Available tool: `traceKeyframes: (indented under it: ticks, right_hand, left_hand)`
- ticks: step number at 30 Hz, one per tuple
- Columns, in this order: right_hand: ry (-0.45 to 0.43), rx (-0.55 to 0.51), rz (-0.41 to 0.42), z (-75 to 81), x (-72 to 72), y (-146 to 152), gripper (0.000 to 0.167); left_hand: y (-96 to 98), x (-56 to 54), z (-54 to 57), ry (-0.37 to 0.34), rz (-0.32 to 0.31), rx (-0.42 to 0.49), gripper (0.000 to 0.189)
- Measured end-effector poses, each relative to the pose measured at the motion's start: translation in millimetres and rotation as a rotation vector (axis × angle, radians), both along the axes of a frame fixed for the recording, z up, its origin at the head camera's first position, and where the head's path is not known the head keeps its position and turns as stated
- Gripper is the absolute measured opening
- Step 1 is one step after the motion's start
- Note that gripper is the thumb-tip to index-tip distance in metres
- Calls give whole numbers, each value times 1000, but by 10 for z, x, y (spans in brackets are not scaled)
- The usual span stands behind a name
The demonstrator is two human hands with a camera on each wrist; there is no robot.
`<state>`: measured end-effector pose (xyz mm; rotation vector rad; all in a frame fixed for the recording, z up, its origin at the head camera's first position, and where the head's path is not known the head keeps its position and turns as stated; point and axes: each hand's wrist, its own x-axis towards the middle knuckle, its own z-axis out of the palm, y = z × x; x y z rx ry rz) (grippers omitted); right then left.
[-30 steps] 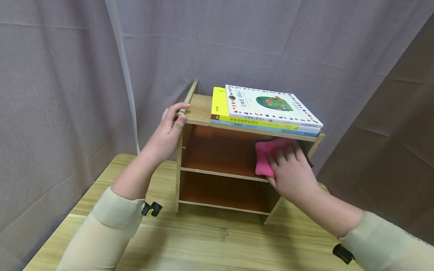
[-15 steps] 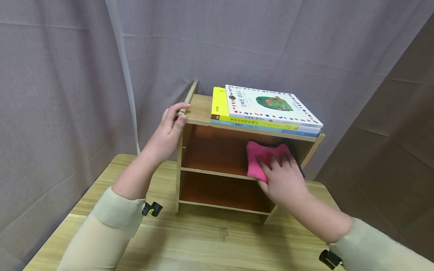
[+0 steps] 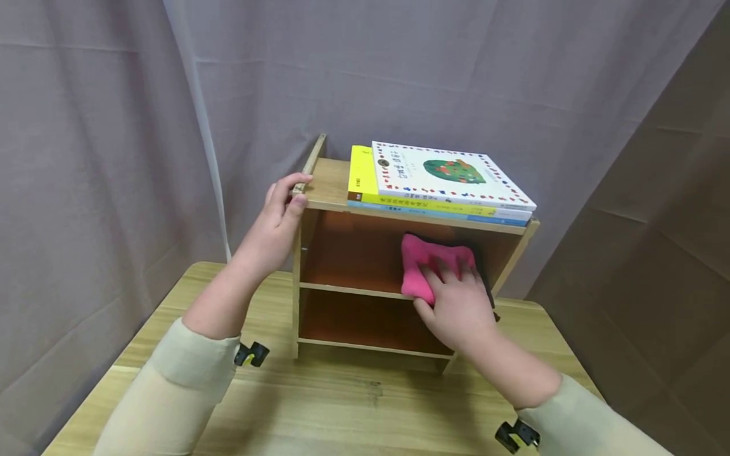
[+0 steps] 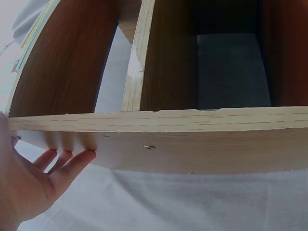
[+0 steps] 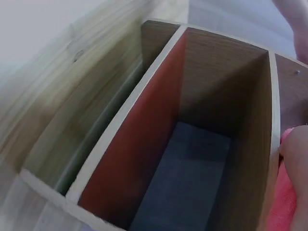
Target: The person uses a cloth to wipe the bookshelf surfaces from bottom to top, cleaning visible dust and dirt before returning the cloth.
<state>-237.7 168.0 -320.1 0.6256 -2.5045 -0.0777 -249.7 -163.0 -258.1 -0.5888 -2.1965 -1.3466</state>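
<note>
A small wooden bookshelf (image 3: 353, 290) with a brown-red interior stands in the middle of the head view. My left hand (image 3: 276, 221) grips the upper front corner of its left side panel, thumb at the front edge. In the left wrist view, the fingers (image 4: 72, 168) lie against the panel's outer face. My right hand (image 3: 462, 310) presses a pink cloth (image 3: 419, 259) with a dark underside into the upper compartment, its fingers spread over the cloth. Part of that cloth (image 5: 284, 207) shows at the right edge of the right wrist view.
Several thin books (image 3: 450, 171), a white one uppermost, lie stacked on the bookshelf's top. It stands on a light wooden table (image 3: 308, 405). Grey curtains (image 3: 274, 101) hang behind and at the sides. A lower compartment (image 3: 365, 320) lies under the middle shelf.
My right hand has moved left and slightly toward me with the pink cloth, away from the right side panel. My left hand keeps its hold on the left panel.
</note>
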Motion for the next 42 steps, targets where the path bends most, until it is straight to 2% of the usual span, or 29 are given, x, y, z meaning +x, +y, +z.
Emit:
traceKeyframes:
  ticks: [5,10,14,23,30,42]
  right_hand:
    - [64,-17,4,-85,-21,-17,58]
    - [169,-68,35,-163,-45,-26,54]
    - [214,-95,42,-207,-62,-33,53]
    - [239,-108,45,-230,-68,-57,52]
    - [229,-104,21,-230,-44,-111,52]
    - [214,-109,1,-224,-38,-147,51]
  left_hand:
    - [-11,13,-12,7,4,14,44]
    - [-19,-8,-2,18,-17,15,46]
    - [-33,-36,-4,28,-41,11,50]
    - [-57,-47,-8,52,-76,20,41]
    - [-58,-12,5,32,-66,18,40]
    - [-53,-26,-2,27,-29,29,41]
